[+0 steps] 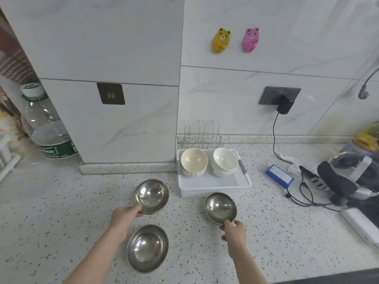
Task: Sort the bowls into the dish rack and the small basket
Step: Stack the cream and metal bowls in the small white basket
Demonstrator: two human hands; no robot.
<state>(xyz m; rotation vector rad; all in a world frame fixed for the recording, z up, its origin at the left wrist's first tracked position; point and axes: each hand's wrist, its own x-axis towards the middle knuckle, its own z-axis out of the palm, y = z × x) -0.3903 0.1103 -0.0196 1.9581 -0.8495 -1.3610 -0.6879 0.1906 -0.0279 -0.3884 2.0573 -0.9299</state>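
Three steel bowls are on or just above the speckled counter. My left hand (125, 217) grips the near rim of the far-left steel bowl (151, 195). My right hand (233, 232) pinches the near rim of the right steel bowl (220, 208), which is tilted. The third steel bowl (147, 248) sits untouched between my forearms. A white small basket (215, 186) holds a stack of cream bowls (193, 161) on its left and a stack of white bowls (225, 161) on its right. Behind it stands the empty wire dish rack (202, 135).
A large water bottle (48, 128) stands at the left beside the tiled column. To the right lie a blue battery pack (280, 175), cables, a headset (348, 175) and a white power strip (363, 226). A charger plugs into the wall socket (284, 103).
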